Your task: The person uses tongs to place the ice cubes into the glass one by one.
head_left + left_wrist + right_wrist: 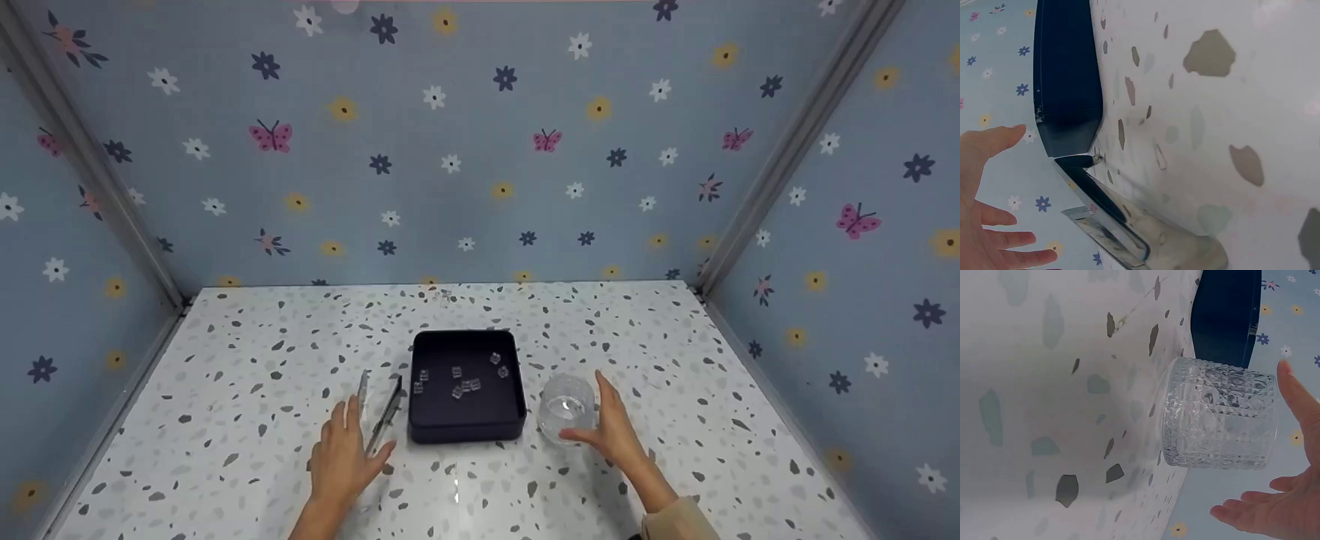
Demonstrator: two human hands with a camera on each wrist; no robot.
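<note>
A pair of metal tongs [385, 414] lies on the table, its two arms spread apart and pointing away from the person. My left hand [341, 459] hovers by the tongs' near end with fingers extended and thumb held out, gripping nothing. To the right stands an upright clear glass tumbler [1221, 415] with a cut, textured pattern. Around its right side, my right hand [616, 433] is spread, thumb near the rim and fingers beside it, not gripping. Between the hands sits a square dark navy tray [466, 433] holding several small clear cubes [457, 372].
The table [262, 390] has a white terrazzo-patterned top. Blue flower-and-butterfly panels [465, 195] rise at the back and both sides, joined by grey corner posts [799, 150]. The tray stands between the tongs and the tumbler.
</note>
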